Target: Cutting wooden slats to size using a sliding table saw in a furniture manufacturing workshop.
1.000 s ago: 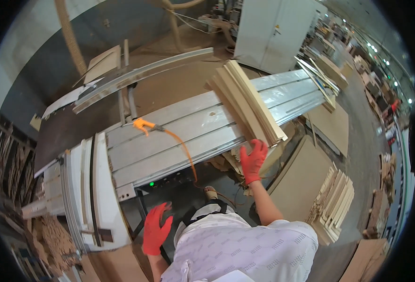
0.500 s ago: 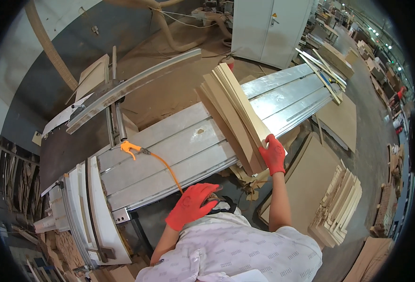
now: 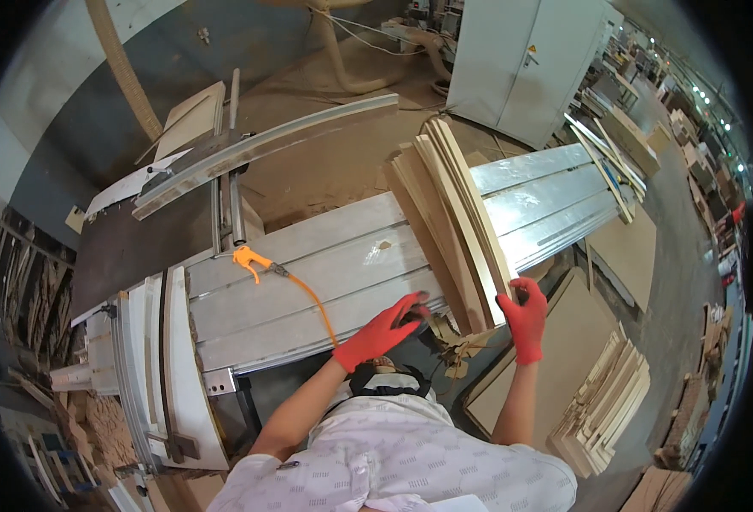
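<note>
A fanned bundle of long, thin wooden strips lies across the metal sliding table of a saw. My right hand, in a red glove, has its fingers curled around the near end of the rightmost strip. A narrow gap shows between that strip and the rest of the bundle near this end. My left hand, gloved in red too, hovers at the table's front edge, left of the bundle's near end. Its fingers are apart and hold nothing.
An orange air blow gun with an orange hose rests on the table's left part. A metal fence stands beyond. Cut strips are stacked on large boards at the right. Loose strips lie on the table's far end.
My left hand has moved right, toward the bundle's near end. My right hand stays at the strip ends, its fingers now raised around the rightmost one. The whole view has shifted a little.
</note>
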`<state>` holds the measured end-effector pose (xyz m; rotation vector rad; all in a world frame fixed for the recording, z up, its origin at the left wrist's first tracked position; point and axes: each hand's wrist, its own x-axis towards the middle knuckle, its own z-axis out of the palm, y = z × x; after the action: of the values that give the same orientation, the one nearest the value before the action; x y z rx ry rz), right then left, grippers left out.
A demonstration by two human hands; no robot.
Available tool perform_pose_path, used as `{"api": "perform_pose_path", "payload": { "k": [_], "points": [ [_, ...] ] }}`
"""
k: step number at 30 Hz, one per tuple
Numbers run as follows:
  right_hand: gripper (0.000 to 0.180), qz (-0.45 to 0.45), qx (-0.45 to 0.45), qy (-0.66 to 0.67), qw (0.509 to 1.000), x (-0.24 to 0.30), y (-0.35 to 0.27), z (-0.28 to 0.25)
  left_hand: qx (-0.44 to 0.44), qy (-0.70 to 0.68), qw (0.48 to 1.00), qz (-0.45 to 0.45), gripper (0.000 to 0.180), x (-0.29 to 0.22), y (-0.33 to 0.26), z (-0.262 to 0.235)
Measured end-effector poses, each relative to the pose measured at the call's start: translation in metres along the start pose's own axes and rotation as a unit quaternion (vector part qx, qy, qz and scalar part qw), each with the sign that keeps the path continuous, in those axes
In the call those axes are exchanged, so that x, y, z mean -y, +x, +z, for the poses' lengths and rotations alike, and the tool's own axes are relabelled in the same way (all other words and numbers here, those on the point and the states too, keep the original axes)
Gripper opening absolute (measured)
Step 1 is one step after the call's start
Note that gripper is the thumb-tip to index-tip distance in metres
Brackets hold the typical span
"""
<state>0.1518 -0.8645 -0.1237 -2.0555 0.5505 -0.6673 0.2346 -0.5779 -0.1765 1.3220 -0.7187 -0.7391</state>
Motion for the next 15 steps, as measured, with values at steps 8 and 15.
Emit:
{"api": "perform_pose_path", "payload": {
  "k": [8,15],
  "points": [
    [0.053,0.332,0.263,0.556,0.715,0.025,-0.131,0.043,0.029,-0.517,0.855,0.014,0.074,-0.024,0.027,0.006],
    [0.063,0.381,0.333,0.601,0.618,0.013,-0.212,0.109,-0.168,-0.457,0.868,0.100,0.069,-0.075,-0.054,-0.006]
  ]
}}
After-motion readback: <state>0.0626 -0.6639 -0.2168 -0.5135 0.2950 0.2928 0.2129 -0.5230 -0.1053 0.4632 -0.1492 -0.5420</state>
